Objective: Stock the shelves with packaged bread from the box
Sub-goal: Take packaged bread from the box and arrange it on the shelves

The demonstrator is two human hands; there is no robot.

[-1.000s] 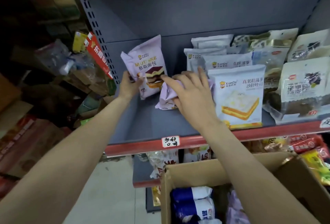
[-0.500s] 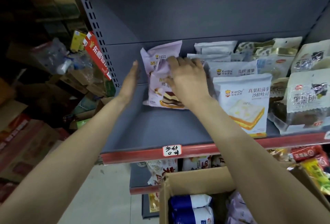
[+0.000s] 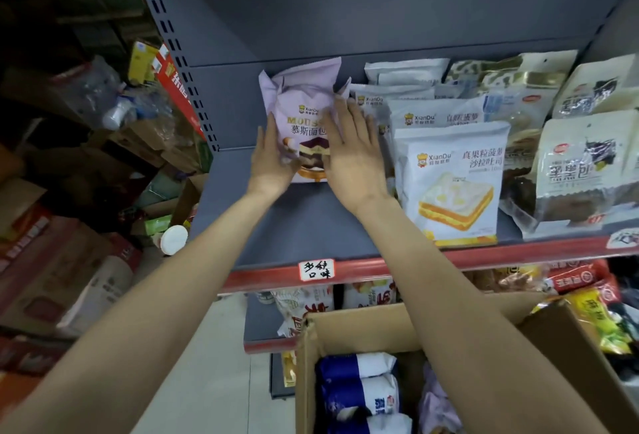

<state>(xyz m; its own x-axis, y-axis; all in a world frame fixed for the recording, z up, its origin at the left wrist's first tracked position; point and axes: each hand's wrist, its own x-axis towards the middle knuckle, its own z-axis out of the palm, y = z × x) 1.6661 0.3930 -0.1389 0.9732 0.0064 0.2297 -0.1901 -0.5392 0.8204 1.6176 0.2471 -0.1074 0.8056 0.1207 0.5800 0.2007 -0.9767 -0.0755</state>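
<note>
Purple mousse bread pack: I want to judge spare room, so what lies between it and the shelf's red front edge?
In the head view, only bare grey shelf lies between the purple mousse bread pack and the red front edge, crossed by the person's forearms.

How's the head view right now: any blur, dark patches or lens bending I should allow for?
Head view: the purple mousse bread pack and both hands, left hand and right hand, are lit and fairly sharp; the stacked cartons at left sit dim and soft; wide-angle bending curves the shelf upright and red shelf edge.
</note>
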